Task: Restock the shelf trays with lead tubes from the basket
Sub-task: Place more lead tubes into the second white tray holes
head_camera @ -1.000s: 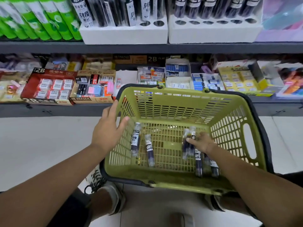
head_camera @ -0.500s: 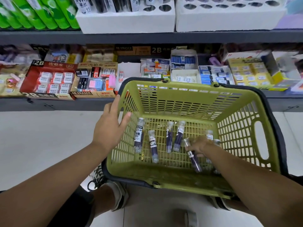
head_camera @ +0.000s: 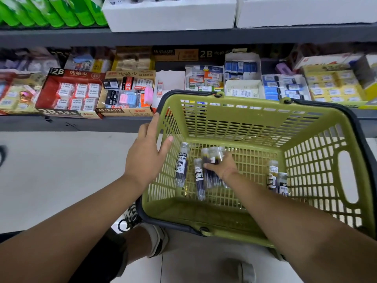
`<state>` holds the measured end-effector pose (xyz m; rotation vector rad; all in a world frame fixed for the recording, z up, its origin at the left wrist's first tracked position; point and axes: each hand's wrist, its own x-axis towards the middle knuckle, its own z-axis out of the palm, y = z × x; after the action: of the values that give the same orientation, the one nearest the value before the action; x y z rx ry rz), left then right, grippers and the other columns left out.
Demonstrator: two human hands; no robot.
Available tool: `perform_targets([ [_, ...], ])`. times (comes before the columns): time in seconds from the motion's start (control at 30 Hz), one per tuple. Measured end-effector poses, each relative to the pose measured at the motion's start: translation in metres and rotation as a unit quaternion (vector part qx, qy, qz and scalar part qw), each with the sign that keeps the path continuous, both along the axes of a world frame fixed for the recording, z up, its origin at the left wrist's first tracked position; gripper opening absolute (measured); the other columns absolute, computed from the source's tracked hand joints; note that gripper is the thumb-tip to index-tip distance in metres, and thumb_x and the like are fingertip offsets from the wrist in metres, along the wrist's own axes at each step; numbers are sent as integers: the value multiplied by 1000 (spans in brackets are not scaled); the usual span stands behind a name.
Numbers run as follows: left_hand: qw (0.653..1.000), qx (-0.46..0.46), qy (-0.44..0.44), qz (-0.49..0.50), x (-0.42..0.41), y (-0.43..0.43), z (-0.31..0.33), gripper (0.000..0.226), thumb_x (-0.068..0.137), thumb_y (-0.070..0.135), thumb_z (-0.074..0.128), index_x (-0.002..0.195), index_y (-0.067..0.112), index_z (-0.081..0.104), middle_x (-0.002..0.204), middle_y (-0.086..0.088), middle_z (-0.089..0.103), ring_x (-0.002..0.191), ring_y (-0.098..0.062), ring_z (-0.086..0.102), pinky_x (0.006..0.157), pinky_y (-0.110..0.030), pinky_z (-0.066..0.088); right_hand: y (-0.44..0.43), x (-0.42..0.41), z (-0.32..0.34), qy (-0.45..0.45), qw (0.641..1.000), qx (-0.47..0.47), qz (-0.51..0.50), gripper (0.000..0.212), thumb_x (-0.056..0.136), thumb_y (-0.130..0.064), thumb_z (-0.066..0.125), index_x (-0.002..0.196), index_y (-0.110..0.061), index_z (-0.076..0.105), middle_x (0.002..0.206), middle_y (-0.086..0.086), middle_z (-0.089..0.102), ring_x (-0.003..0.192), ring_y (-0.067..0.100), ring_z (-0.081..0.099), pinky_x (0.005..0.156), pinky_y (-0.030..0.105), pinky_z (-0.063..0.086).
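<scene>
While the left hand (head_camera: 145,160) lay open against the left rim of the green basket (head_camera: 255,127), fingers straight over the outside of the wall and thumb pointing inward, the right hand (head_camera: 223,169) was down on the basket's floor, left of its middle, with its fingers curled round a bunch of lead tubes (head_camera: 212,158). Three clear caps seemed to stick out past the knuckles toward the far wall, though blur made the count in that hand uncertain. Four more tubes lay loose on the slatted floor. A labelled tube (head_camera: 181,165) lay alongside the left wall, and a second tube (head_camera: 199,180) lay just beside it, between it and the right hand. A pair of tubes (head_camera: 277,179) lay side by side near the right wall, well apart from the others. One dark handle (head_camera: 365,144) ran round the basket's rim. Above, on the upper shelf (head_camera: 183,36), stood two white shelf trays (head_camera: 169,15), side by side and cut off by the top edge, so what they held could not be told. Green packs (head_camera: 51,11) stood to the left of them. Along the front edge of the lower shelf (head_camera: 81,124) sat two eraser boxes: a red box (head_camera: 49,94) marked 2B and, touching it on the right, a tan box (head_camera: 124,113) marked 4B ERASER. One pale shoe (head_camera: 158,240) showed below the basket's near left corner.
</scene>
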<state>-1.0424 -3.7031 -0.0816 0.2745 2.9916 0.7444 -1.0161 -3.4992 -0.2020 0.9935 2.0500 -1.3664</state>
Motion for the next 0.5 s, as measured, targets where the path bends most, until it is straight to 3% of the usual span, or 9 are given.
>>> perform_targets([
  [0.17, 1000, 0, 4, -1, 1, -1, 1, 65, 98, 47, 38, 154, 27, 11, 141, -4, 39, 110, -25, 56, 71, -28, 42, -18, 0, -6, -14, 998, 20, 50, 80, 73, -32, 77, 134, -9, 32, 125, 8, 52, 113, 24, 53, 91, 28, 48],
  [0.23, 1000, -5, 7, -3, 0, -1, 1, 65, 98, 47, 38, 153, 27, 11, 141, -4, 40, 109, -24, 57, 70, -26, 41, -14, -2, -8, -18, 999, 0, 28, 85, 70, -34, 79, 135, -6, 33, 119, 8, 55, 113, 24, 54, 89, 27, 49],
  [0.4, 1000, -10, 13, -4, 0, -1, 1, 65, 98, 48, 37, 153, 26, 11, 140, -4, 40, 108, -24, 57, 71, -26, 41, -13, -2, -11, -38, 998, -43, -11, 95, 67, -28, 83, 141, 0, 29, 122, 14, 55, 117, 29, 51, 101, 33, 43],
  [0.5, 1000, -13, 14, -5, 0, -1, 1, 65, 98, 49, 37, 153, 27, 11, 140, -4, 41, 106, -24, 58, 69, -26, 42, -16, -1, -13, -39, 993, -85, -67, 102, 68, -22, 83, 146, -2, 20, 144, 18, 41, 133, 34, 37, 109, 37, 32],
])
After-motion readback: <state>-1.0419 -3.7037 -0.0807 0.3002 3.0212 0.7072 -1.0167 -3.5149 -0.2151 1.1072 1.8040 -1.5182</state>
